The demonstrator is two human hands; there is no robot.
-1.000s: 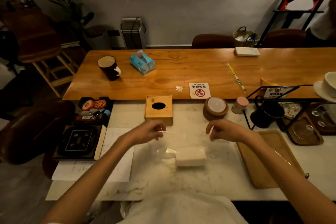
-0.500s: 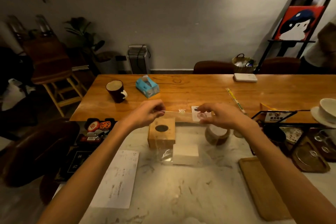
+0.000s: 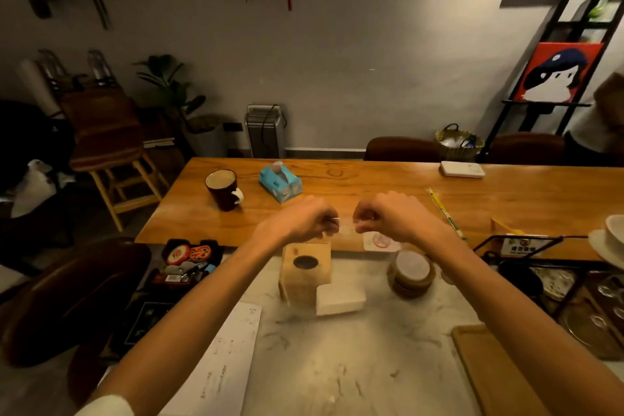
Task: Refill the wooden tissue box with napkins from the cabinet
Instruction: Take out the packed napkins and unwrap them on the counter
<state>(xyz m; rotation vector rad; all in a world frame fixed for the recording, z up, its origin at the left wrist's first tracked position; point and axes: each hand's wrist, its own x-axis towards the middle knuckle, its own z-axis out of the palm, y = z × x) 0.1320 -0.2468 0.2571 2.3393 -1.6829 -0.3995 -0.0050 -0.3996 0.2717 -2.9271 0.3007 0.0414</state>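
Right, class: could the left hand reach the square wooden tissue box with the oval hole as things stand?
Probably yes. The left hand hovers close over the wooden tissue box, nothing between them, though its fingers are busy pinching clear film with the right hand.

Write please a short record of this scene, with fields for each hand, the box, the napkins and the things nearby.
wooden box: upright on the marble counter, oval hole on top
napkins: white stack on the counter beside the box
left hand: raised above the box, pinches a clear film
right hand: pinches the film's other end
nearby: coasters, paper sheet
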